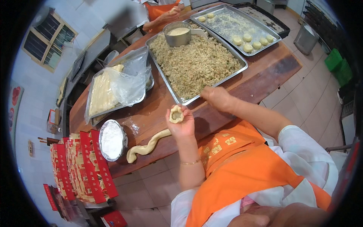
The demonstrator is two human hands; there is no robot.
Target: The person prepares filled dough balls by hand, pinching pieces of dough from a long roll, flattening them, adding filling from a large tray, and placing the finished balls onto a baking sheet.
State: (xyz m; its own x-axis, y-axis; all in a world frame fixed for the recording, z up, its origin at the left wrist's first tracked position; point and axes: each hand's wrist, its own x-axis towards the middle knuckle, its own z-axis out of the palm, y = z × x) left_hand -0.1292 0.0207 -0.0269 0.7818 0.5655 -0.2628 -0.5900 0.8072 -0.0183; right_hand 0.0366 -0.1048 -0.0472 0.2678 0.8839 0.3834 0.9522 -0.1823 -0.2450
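A hollow, cup-shaped dough wrapper (pixel 176 115) rests in my left hand (pixel 182 128), its opening facing up and the fingers curled round it. My right hand (pixel 218 99) is at the near right edge of a metal tray (pixel 185 101) heaped with crumbly, beige-brown filling (pixel 193 68). Its fingers are closed, with the fingertips down at the filling; what they grip, if anything, is hidden. Beside my left wrist, a rope of dough (pixel 145 148) lies in a curve along the wooden table's (pixel 261 84) near edge.
A bowl of white flour (pixel 112 140) stands left of the dough rope. Behind it, plastic sheeting (pixel 128 84) partly covers a tray of dough (pixel 103 92). A round metal container (pixel 177 34) sits on the filling. Several dough rounds (pixel 247 47) lie on the far-right tray (pixel 230 22). Across the table, another person's hands (pixel 168 16) work.
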